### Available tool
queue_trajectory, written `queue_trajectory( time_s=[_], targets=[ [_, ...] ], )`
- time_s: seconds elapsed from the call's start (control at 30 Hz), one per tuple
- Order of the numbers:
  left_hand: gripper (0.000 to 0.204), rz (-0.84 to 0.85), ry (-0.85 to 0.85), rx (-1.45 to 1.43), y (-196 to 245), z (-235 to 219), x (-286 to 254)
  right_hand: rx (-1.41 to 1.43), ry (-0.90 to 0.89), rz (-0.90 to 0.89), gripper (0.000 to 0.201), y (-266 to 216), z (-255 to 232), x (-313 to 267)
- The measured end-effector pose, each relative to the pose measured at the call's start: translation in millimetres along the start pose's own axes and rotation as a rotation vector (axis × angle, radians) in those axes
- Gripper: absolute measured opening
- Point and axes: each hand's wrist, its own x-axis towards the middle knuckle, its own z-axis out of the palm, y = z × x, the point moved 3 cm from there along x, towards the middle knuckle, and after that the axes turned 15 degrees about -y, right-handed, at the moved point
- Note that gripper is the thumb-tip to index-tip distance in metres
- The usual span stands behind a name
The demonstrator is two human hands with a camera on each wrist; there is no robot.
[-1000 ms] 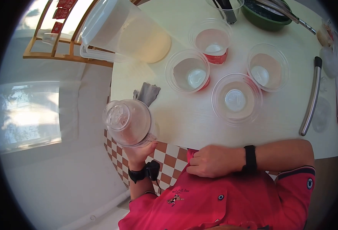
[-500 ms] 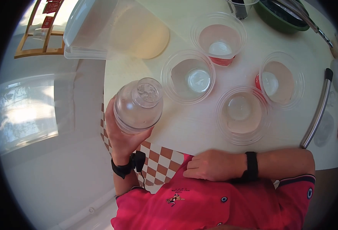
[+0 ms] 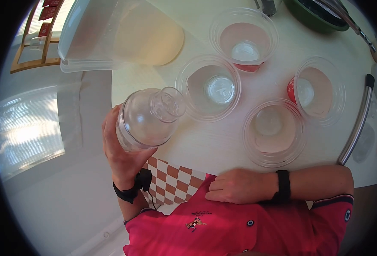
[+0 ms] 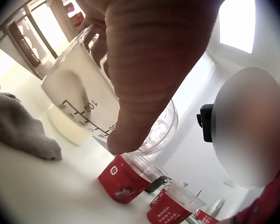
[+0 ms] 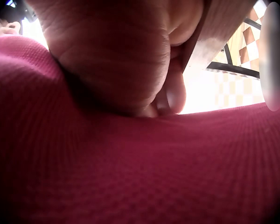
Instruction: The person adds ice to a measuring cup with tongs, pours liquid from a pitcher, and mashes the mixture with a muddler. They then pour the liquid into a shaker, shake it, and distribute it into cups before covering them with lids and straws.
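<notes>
While I watch the head view, L hand [image 3: 119, 149] grips a clear beaker [image 3: 148, 119], fingers and thumb wrapped round its wall, held tilted above the table [image 3: 222, 145] edge, mouth toward the nearest cup [image 3: 208, 87]. Beaker rim overlaps that cup's left rim in view; contact cannot be told. L wrist view shows the beaker [image 4: 91, 100] w/ printed scale, "100" legible, thumb across the glass; contents not clear. R hand [image 3: 239, 185] rests vs. the red shirt [image 3: 239, 226] at table edge, fingers loosely curled, holding nothing; R wrist view confirms fingers on fabric only. Four clear cups stand on the table: nearest one, a second [image 3: 244, 38] behind it, a third [image 3: 318, 89] to the right, a fourth [image 3: 274, 132] in front, all close but apart. Red labels show on some cups. Big pitcher [image 3: 120, 34] w/ pale liquid sits at far left. Grey cloth [image 4: 18, 123] lies on the table near the beaker. Green bowl [image 3: 312, 17] far right; steel handle [image 3: 359, 121] along the right edge.
</notes>
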Motion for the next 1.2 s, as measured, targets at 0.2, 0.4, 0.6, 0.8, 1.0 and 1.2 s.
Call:
queue_trajectory(
  time_s=[0.2, 0.4, 0.6, 0.8, 1.0, 1.2],
  targets=[
    [0.103, 0.025, 0.0, 0.165, 10, -7, 6, -0.012, -0.007, 0.007, 0.008, -1, -1, 0],
    [0.101, 0.045, 0.007, 0.263, 15, -12, 10, -0.01, -0.004, 0.001, 0.008, 0, -1, 0],
    [0.101, 0.051, 0.012, 0.305, 17, -17, 12, -0.004, 0.009, -0.009, 0.008, 1, 0, 0],
    [0.103, 0.047, 0.013, 0.369, 21, -20, 13, -0.013, -0.004, -0.002, 0.009, 1, -1, 0],
    [0.105, 0.05, 0.022, 0.393, 23, -22, 14, 0.0, -0.005, -0.005, 0.01, 1, 0, 0],
    [0.103, 0.055, 0.027, 0.437, 25, -25, 15, -0.016, -0.012, -0.005, 0.01, 2, 0, 0]
  ],
)
